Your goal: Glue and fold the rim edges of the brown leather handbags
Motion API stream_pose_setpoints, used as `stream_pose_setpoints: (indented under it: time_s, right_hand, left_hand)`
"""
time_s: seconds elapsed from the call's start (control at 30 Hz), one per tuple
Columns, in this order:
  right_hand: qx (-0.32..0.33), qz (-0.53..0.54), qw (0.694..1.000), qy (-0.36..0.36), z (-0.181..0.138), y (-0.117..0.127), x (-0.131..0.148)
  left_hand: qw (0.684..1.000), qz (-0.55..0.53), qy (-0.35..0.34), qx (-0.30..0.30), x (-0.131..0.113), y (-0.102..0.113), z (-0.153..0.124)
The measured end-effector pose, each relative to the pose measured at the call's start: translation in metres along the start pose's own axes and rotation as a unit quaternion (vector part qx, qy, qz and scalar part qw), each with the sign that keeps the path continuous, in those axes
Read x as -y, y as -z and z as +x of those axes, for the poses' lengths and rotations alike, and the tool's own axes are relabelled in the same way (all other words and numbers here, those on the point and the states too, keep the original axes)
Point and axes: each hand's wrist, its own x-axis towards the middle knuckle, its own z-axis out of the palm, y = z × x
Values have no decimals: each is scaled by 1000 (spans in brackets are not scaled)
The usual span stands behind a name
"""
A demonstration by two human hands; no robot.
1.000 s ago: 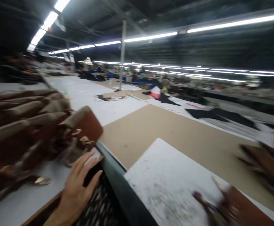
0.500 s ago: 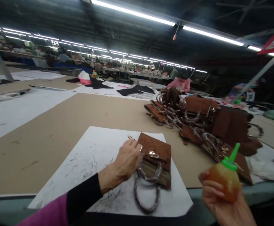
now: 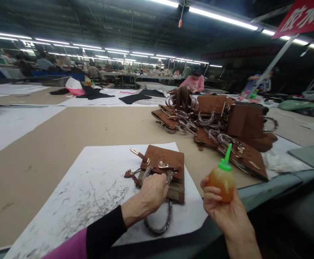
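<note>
A small brown handbag (image 3: 170, 156) lies on white paper (image 3: 76, 180) in front of me, its gold clasp and strap fittings facing up. My left hand (image 3: 153, 192) is closed around its plastic-wrapped upper handle. The lower handle (image 3: 159, 230) loops out toward me over the paper. To the left of the bag, a narrow strap with a gold plate sticks out, beside a small brown hanging tag (image 3: 130, 173). My right hand (image 3: 227, 216) grips a round squeeze bottle (image 3: 223, 183) of amber liquid, held upright off to the right with its green nozzle pointing up.
Brown handbags (image 3: 243, 124) with wrapped handles are heaped to the right, beyond the bottle. Black pieces (image 3: 135, 98) and a pink-and-white bundle (image 3: 74, 87) lie farther back on the table (image 3: 111, 126). A person in pink (image 3: 194, 83) is across the table. Dark marks streak the paper.
My left hand has moved from the strap at the bag's left side down onto the upper handle. The view has turned right; the bottle stays in my right hand.
</note>
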Motion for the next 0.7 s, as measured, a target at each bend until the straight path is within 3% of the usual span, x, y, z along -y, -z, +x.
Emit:
stream_pose_setpoints:
  time_s: [0.13,0.3,0.47,0.63,0.7]
  right_hand:
    - [16,-4,1000,-10,-8,-14,-9]
    - [37,-24,999,-27,-18,-47,-28]
    - [48,-46,997,-42,-20,-78,-53]
    - [75,-102,989,-72,-18,-109,-83]
    - [97,-134,984,-71,-17,-121,-98]
  left_hand:
    - [980,-141,-11,-137,9,66,0]
    - [925,-338,42,-169,42,134,-13]
    - [871,-452,80,-177,90,156,-36]
    - [792,-592,47,-142,133,177,-63]
    - [775,-615,43,-136,148,185,-75]
